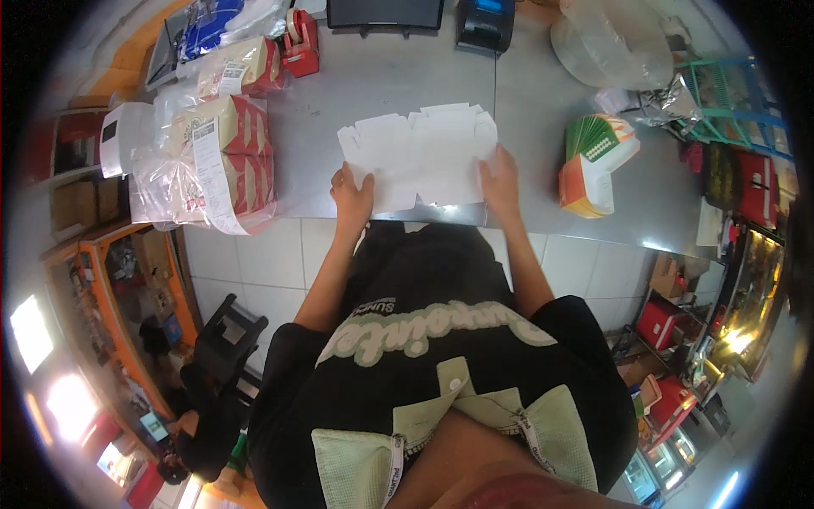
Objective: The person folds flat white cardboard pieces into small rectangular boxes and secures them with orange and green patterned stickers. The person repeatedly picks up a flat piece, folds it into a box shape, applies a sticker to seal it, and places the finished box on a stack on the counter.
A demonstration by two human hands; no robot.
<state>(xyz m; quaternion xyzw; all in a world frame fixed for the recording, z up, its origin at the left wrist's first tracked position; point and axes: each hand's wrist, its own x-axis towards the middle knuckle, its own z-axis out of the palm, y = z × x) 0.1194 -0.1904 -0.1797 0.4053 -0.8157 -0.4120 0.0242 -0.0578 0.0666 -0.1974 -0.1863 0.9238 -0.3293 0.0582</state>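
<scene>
A flat white carton blank (pixel 420 161) with slotted flaps along its far edge lies on the steel table (pixel 407 68), close to the front edge. My left hand (pixel 352 193) holds its left side, the thumb on top of the card. On the opposite side my right hand (pixel 501 182) grips the card the same way, fingers at the outer edge. To the right stand nested folded cartons (pixel 585 182) in green, orange and white, apart from my right hand.
Bagged red-and-beige paper packages (pixel 242 161) with paper slips stand at the left. Farther back are a red tape dispenser (pixel 300 42), a dark screen (pixel 386 13) and a small black printer (pixel 485 24). A clear plastic tub (pixel 606 42) and teal racks (pixel 729 102) occupy the right.
</scene>
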